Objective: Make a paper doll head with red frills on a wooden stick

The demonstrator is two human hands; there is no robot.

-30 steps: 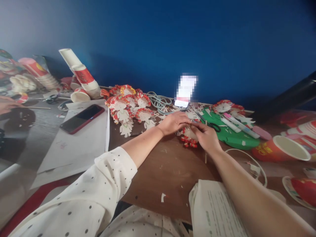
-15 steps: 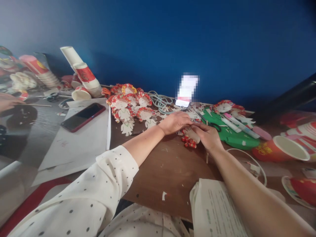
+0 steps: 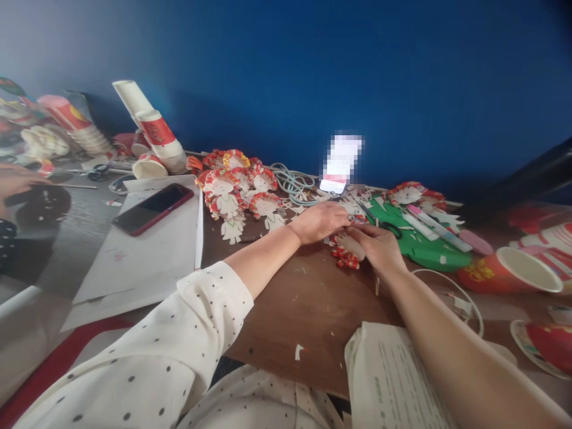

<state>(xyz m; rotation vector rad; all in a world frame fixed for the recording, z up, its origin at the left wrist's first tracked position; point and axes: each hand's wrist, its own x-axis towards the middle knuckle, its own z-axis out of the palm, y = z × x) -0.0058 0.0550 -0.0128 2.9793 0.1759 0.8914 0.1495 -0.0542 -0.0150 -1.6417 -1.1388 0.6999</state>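
Close together over the brown table (image 3: 286, 310), both my hands work on one paper doll (image 3: 353, 243), a pale cut-out edged in red, its red part toward me. My right hand (image 3: 379, 247) pinches the doll from the right; a thin stick (image 3: 376, 285) juts out below that hand. My left hand (image 3: 324, 221) is closed, fingertips meeting the right ones at the doll's far edge. Whether the left fingers grip the doll itself or a small piece on it is hidden. A pile of similar paper dolls (image 3: 239, 190) lies left of my hands.
A lit phone (image 3: 336, 170) leans at the wall beside a coiled cable (image 3: 292, 182). A green sheet (image 3: 402, 232) bears scissors and pens. Paper cups (image 3: 158, 140) stand back left; an orange cup (image 3: 509, 268) lies right. A dark phone (image 3: 154, 208) rests on paper. Another person's hand (image 3: 20, 179) is far left.
Little differs: the whole view has shifted slightly, and both hands stay together at the doll.
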